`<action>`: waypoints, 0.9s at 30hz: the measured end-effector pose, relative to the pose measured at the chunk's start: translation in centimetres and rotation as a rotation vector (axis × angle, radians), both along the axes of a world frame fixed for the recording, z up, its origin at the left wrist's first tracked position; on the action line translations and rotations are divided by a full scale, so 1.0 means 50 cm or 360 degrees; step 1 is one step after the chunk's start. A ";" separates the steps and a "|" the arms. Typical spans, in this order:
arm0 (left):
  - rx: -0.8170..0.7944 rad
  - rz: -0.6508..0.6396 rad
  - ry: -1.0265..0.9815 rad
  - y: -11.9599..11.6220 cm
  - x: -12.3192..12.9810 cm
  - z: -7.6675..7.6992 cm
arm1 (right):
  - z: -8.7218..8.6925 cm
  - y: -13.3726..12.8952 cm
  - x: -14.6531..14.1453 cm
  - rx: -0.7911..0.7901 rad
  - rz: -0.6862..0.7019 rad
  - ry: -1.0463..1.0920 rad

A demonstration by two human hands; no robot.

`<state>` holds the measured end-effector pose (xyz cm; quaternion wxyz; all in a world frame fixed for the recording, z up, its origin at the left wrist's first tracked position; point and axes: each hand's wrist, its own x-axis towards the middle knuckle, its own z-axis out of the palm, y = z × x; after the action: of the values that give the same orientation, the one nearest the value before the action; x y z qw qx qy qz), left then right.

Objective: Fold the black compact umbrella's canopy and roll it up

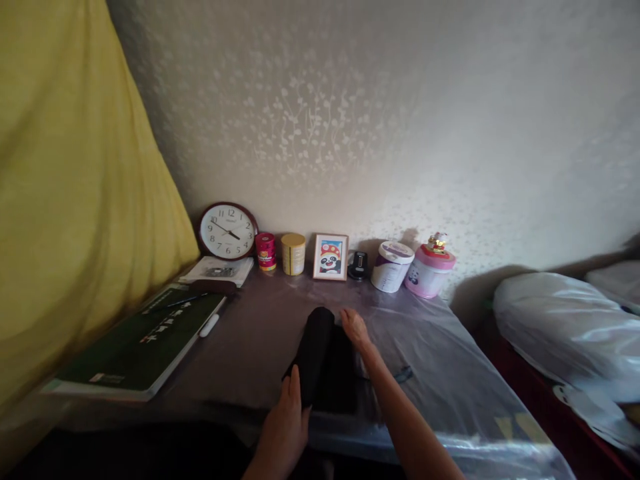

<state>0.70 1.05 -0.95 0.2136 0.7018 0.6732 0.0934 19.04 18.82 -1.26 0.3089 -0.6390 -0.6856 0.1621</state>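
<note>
A black, partly rolled piece of material (pixel 313 353), which looks like cloth or a thin mat, lies near the front of the table. Its roll is on the left, and a flat part (pixel 341 373) spreads out to the right. My left hand (pixel 287 417) grips the near end of the roll, fingers along its left side. At the far right corner of the flat part, my right hand (pixel 354 327) has its fingers curled together on the edge. A small dark object (pixel 403 374) lies beside my right forearm, partly hidden.
A large green book (pixel 135 340) with a pen (pixel 185 300) lies left, a white marker-like object (pixel 209 325) beside it. Along the wall stand a clock (pixel 229 231), several tins and tubs, and a panda picture frame (pixel 331 257). White plastic-wrapped bundles (pixel 565 327) sit right of the table.
</note>
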 end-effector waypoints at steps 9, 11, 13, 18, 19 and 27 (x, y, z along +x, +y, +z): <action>0.0170 -0.0037 0.0015 -0.006 -0.001 -0.011 | -0.015 -0.135 0.047 -0.0466 -0.0123 0.0552; 0.0162 -0.0036 0.0030 -0.006 -0.002 -0.010 | -0.008 -0.146 0.030 -0.0514 -0.0111 0.0709; 0.0165 -0.0031 0.0039 -0.006 -0.002 -0.010 | 0.000 -0.151 0.014 -0.0532 -0.0125 0.0760; 0.0172 0.0004 0.0041 -0.007 0.000 -0.010 | 0.014 -0.148 -0.027 -0.0444 -0.0130 0.0703; 0.0173 0.0009 0.0048 -0.007 0.000 -0.010 | 0.016 -0.146 -0.036 -0.0418 -0.0138 0.0689; 0.0182 -0.0017 0.0051 -0.006 0.002 0.000 | 0.032 -0.128 -0.104 -0.0338 -0.0089 0.0664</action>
<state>0.79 0.76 -0.93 0.1628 0.7177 0.6664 0.1195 13.83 12.41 0.34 0.3793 -0.6393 -0.5679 0.3534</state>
